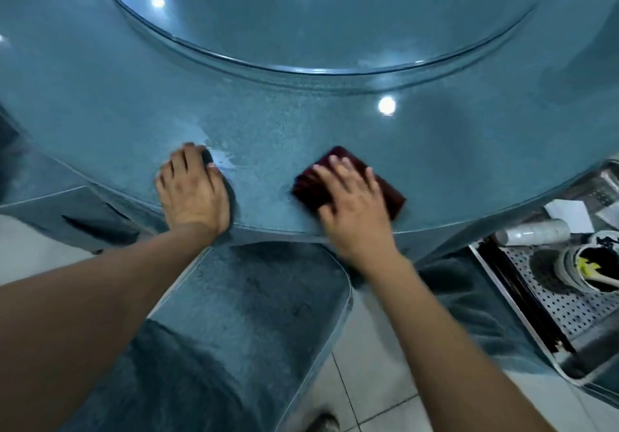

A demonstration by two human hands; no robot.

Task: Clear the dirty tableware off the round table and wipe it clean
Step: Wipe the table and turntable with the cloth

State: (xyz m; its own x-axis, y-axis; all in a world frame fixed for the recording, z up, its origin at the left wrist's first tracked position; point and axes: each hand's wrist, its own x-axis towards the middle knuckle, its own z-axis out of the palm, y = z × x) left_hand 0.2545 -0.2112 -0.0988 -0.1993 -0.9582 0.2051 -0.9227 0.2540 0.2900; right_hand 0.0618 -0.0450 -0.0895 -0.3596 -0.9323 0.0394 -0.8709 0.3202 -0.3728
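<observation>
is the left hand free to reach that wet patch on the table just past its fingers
Probably yes. The left hand lies flat and empty on the round table, and the wet patch sits right at its fingertips with nothing between. The dark red cloth, though, is under the right hand.

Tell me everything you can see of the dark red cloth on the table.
The cloth is dark red, maroon in shade, folded into a flat, roughly rectangular pad with a soft, fuzzy look. It lies flat on the blue table near its front edge, turned at a slant. The right hand presses on it with spread, straight fingers, covering its near left part; the far corner and right side show. Its edges are slightly blurred. The left hand rests apart from it.
</observation>
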